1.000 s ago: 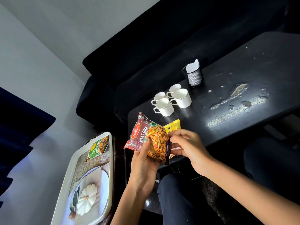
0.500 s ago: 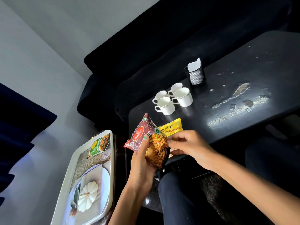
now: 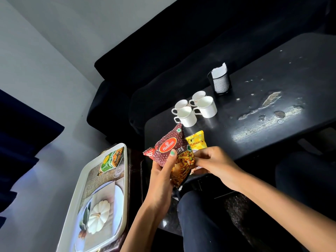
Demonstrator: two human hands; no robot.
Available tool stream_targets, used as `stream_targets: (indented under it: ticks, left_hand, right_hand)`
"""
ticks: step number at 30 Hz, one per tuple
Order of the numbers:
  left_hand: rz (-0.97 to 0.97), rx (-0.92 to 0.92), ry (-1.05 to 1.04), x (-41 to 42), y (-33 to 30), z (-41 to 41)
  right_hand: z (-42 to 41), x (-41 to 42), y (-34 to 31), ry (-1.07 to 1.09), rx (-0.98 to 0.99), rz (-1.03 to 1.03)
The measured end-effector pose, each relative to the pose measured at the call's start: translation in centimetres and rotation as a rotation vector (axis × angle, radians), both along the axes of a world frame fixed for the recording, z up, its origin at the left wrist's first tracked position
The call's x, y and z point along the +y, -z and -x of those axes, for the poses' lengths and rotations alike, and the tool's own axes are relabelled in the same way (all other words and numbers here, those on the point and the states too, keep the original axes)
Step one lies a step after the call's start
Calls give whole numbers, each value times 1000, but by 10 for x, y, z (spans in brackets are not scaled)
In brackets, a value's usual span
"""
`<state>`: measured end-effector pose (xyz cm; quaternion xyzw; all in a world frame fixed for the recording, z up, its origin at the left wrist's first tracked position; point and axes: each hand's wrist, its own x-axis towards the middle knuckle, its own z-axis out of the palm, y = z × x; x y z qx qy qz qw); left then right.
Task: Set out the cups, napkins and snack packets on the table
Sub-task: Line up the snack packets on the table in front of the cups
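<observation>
My left hand [image 3: 162,176] grips a maroon Haldiram's mixture packet [image 3: 172,151] from below, thumb across its front, just off the near left corner of the black table [image 3: 272,99]. My right hand [image 3: 214,160] pinches the packet's right edge and partly covers a yellow chunks packet [image 3: 197,141] behind it; I cannot tell whether that packet lies on the table or is held. Several white cups [image 3: 194,110] stand grouped on the table. Behind them is a black mesh holder with white napkins [image 3: 220,80]. A green snack packet [image 3: 111,160] lies on the tray.
A white rectangular tray [image 3: 72,200] with a pumpkin print sits low at the left on a dark stand. A dark sofa [image 3: 181,51] runs behind the table. My dark-trousered legs [image 3: 200,219] are below the hands. The table's right half has worn, pale patches.
The maroon packet has tilted more upright and turned its logo toward me. Both hands shifted slightly right with it, and more of the yellow packet shows behind.
</observation>
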<state>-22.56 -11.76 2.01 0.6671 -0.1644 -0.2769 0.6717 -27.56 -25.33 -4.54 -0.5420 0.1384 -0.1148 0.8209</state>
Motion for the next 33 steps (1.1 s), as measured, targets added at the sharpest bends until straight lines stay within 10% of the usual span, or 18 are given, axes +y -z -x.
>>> stream_targets:
  ticks: [24,33]
  left_hand:
    - [139,241,-248,5,-7,-15]
    - [-82,-83,-213,6,-1,-8]
  right_hand:
    - [0,-25,-6,138,-41,50]
    - [2,-19,-10,86,-115,193]
